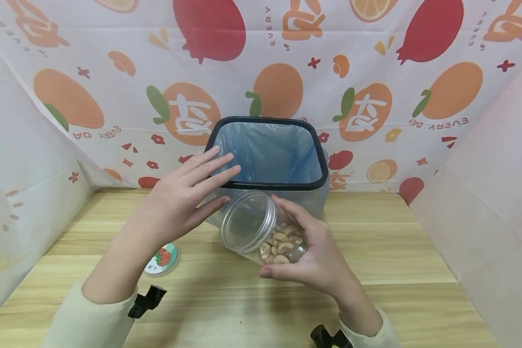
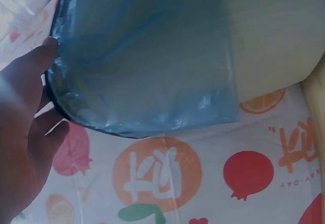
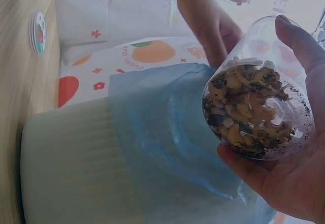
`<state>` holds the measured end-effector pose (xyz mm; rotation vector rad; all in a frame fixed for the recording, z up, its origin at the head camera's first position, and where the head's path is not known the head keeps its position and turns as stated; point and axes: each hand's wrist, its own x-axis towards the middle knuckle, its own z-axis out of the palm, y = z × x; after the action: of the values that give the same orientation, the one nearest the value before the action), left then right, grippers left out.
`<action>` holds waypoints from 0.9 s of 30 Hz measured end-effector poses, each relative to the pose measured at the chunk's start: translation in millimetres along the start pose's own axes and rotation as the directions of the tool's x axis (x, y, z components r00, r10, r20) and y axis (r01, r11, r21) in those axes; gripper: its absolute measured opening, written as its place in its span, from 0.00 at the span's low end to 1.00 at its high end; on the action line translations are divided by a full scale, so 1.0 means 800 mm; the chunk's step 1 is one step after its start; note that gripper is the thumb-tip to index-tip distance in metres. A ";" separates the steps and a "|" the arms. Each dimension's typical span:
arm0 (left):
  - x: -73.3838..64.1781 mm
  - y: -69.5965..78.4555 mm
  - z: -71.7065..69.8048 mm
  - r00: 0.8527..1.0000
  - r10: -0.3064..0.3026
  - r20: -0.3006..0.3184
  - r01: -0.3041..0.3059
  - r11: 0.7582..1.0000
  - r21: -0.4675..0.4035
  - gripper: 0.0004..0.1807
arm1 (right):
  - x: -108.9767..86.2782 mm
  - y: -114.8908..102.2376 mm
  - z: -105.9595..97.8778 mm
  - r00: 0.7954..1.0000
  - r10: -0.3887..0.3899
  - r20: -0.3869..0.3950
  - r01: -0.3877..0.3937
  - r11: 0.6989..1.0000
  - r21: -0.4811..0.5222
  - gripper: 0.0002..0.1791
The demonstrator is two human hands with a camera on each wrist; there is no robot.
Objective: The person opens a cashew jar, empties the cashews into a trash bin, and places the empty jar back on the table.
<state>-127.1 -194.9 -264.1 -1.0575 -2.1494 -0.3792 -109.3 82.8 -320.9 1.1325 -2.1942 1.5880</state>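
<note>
Sleeves (image 1: 89, 316): closest to my head camera, pale cuffs at both wrists, and I see a black mount (image 1: 148, 300) beside the left one.
Left hand (image 1: 178, 193): up at the near left corner of the bin, fingers long and spread, holding nothing that I can see; whether it touches the rim, I can't tell.
Right hand (image 1: 311, 246): here's the grip, thumb and fingers curved around a clear jar.
Jar (image 1: 263, 234): between the hands, tipped on its side, uncovered mouth facing left, towards the left hand; I can't tell whether it touches the bin.
Cashews (image 1: 280, 246): inside the jar, heaped towards its base by the right palm, and my right wrist view picks out darker bits among them.
Bin (image 1: 269, 186): just beyond both hands, black-rimmed, with a blue liner (image 1: 265, 150) inside.
Disc (image 1: 163, 258): round, green-edged, lying under the left forearm and partly hidden by it.
Table (image 1: 374, 270): wood-grained, beneath both hands.
Cloth (image 1: 313, 84): fruit-printed, hanging beyond the hands and the bin.
</note>
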 end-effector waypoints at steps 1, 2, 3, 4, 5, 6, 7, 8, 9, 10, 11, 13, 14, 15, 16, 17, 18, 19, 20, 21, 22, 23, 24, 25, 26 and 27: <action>-0.001 -0.002 0.001 1.000 0.006 0.014 -0.006 1.000 0.000 0.31 | 0.001 -0.001 0.000 1.000 0.000 0.000 0.000 1.000 -0.001 0.59; -0.002 -0.003 0.002 1.000 0.011 0.024 -0.011 1.000 -0.001 0.32 | 0.001 -0.001 0.001 1.000 0.000 0.000 0.000 1.000 0.000 0.59; -0.002 -0.004 0.003 0.999 0.012 0.030 -0.012 1.000 -0.002 0.32 | 0.002 -0.002 0.001 1.000 0.000 0.000 0.000 1.000 0.002 0.59; -0.003 -0.004 0.004 0.999 0.013 0.033 -0.013 1.000 -0.003 0.33 | 0.002 -0.002 0.002 1.000 0.000 0.000 0.000 1.000 0.003 0.59; -0.004 -0.005 0.004 0.999 0.011 0.037 -0.011 1.000 -0.002 0.33 | 0.003 -0.002 0.002 1.000 0.000 0.000 0.000 1.000 0.005 0.59; -0.005 -0.005 0.005 0.999 0.009 0.034 -0.009 1.000 0.000 0.33 | 0.003 -0.002 0.003 1.000 0.000 0.001 0.000 1.000 0.013 0.59; -0.005 -0.005 0.006 1.000 0.010 0.028 -0.010 1.000 0.002 0.34 | 0.003 -0.002 0.003 1.000 0.002 0.004 -0.003 1.000 0.023 0.59; -0.005 -0.005 0.007 1.000 0.010 0.023 -0.010 1.000 0.003 0.33 | 0.003 -0.002 0.003 1.000 0.005 0.008 -0.005 0.999 0.043 0.59; -0.005 -0.005 0.008 1.000 0.009 0.018 -0.009 1.000 0.004 0.33 | 0.002 -0.001 0.002 1.000 0.010 0.012 -0.011 0.998 0.065 0.59; -0.005 -0.005 0.010 1.000 0.012 0.010 -0.012 1.000 0.004 0.33 | 0.001 -0.001 0.001 1.000 0.015 0.016 -0.016 0.996 0.089 0.59; -0.005 -0.005 0.011 1.000 0.014 0.005 -0.014 1.000 0.004 0.33 | -0.001 -0.001 -0.001 1.000 0.019 0.019 -0.021 0.993 0.115 0.59; -0.005 -0.004 0.016 1.000 0.016 -0.005 -0.016 1.000 -0.003 0.32 | -0.005 -0.001 -0.007 0.999 0.028 0.022 -0.031 0.987 0.159 0.58; -0.005 -0.004 0.018 1.000 0.015 -0.009 -0.015 1.000 -0.007 0.32 | -0.007 -0.001 -0.012 0.999 0.029 0.024 -0.033 0.983 0.179 0.58; -0.005 -0.004 0.020 1.000 0.015 -0.014 -0.015 1.000 -0.011 0.32 | -0.008 -0.002 -0.017 0.999 0.031 0.023 -0.035 0.981 0.192 0.58; -0.005 -0.004 0.022 1.000 0.014 -0.018 -0.014 1.000 -0.013 0.33 | -0.009 -0.003 -0.022 0.999 0.029 0.023 -0.033 0.977 0.209 0.59; -0.005 -0.004 0.024 1.000 0.012 -0.020 -0.012 1.000 -0.013 0.33 | -0.009 -0.003 -0.028 0.999 0.025 0.023 -0.030 0.974 0.223 0.59; -0.005 -0.004 0.025 1.000 0.010 -0.022 -0.010 1.000 -0.011 0.33 | -0.009 -0.004 -0.034 1.000 0.017 0.024 -0.023 0.972 0.235 0.59; -0.006 -0.004 0.026 1.000 0.009 -0.026 -0.009 1.000 -0.007 0.33 | -0.008 -0.005 -0.040 1.000 0.012 0.025 -0.018 0.969 0.245 0.59; -0.007 -0.004 0.027 0.999 0.007 -0.032 -0.007 1.000 -0.004 0.33 | -0.006 -0.006 -0.047 1.000 0.005 0.024 -0.011 0.968 0.250 0.59; -0.008 -0.005 0.028 0.999 0.006 -0.040 -0.006 1.000 -0.001 0.34 | -0.005 -0.007 -0.053 1.000 -0.003 0.021 -0.002 0.968 0.252 0.59; -0.009 -0.005 0.029 0.999 0.006 -0.048 -0.006 1.000 0.004 0.34 | -0.003 -0.008 -0.059 1.000 -0.009 0.019 0.004 0.968 0.249 0.59; -0.010 -0.005 0.030 0.998 0.007 -0.058 -0.006 1.000 0.009 0.34 | -0.002 -0.009 -0.065 1.000 -0.009 0.015 0.005 0.970 0.241 0.58; -0.011 -0.006 0.031 0.998 0.009 -0.070 -0.008 1.000 0.014 0.34 | 0.000 -0.011 -0.071 1.000 -0.007 0.009 0.005 0.973 0.233 0.58; -0.012 -0.006 0.032 0.997 0.011 -0.081 -0.010 1.000 0.018 0.35 | 0.001 -0.012 -0.076 1.000 -0.006 0.001 0.006 0.975 0.224 0.58; -0.013 -0.007 0.034 0.996 0.012 -0.090 -0.010 1.000 0.023 0.35 | 0.003 -0.013 -0.081 1.000 -0.003 -0.005 0.004 0.977 0.214 0.57; -0.014 -0.007 0.035 0.995 0.012 -0.097 -0.010 1.000 0.026 0.36 | 0.005 -0.015 -0.086 1.000 0.000 -0.012 0.002 0.978 0.207 0.57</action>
<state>-140.1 -190.3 -291.3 -1.0155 -2.0566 -0.3888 -121.6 140.1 -282.9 1.1746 -2.0577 1.8526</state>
